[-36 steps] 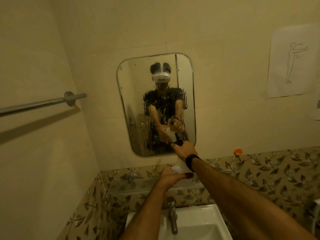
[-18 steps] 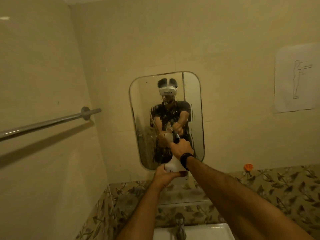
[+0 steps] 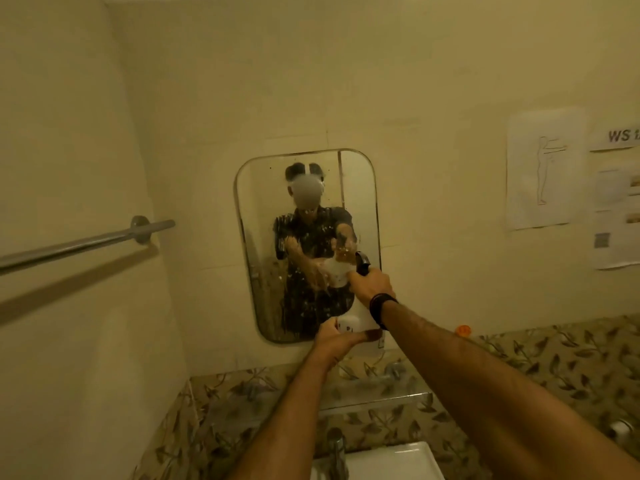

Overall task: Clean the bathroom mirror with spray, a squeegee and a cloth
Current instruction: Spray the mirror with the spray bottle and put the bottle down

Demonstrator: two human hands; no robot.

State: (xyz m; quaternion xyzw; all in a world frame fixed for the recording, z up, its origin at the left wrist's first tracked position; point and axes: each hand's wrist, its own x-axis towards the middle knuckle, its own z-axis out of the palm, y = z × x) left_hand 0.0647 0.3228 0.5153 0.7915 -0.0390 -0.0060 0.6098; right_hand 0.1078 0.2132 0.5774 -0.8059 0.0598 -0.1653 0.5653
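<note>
Head view, nearest first: the white basin (image 3: 391,460) sits at the bottom edge with the chrome tap (image 3: 337,452) at its back rim, and above them runs the band of leaf-patterned tiles (image 3: 519,362). Over the tap both forearms reach up toward the wall. The left hand (image 3: 334,341) cups the base of the white spray bottle (image 3: 355,318), its fingers curled round the underside, while the right hand (image 3: 372,285), a dark band at its wrist, grips the neck with its fingers wrapped at the black trigger head (image 3: 362,263); whether the trigger is squeezed cannot be told. The bottle is held upright just before the lower right corner of the bathroom mirror (image 3: 308,244), nozzle toward the glass. Compared with a second ago the bottle has been carried up and to the right, from below the mirror's bottom edge to its right side, and droplets and runs now speckle the lower half of the glass. I judge the spraying step well under way, with the upper part looking drier. No squeegee or cloth is in view. Farther out, a metal towel rail (image 3: 86,245) crosses the left wall, a small orange object (image 3: 463,330) rests on the tile ledge, and paper sheets (image 3: 540,171) hang at the right.
</note>
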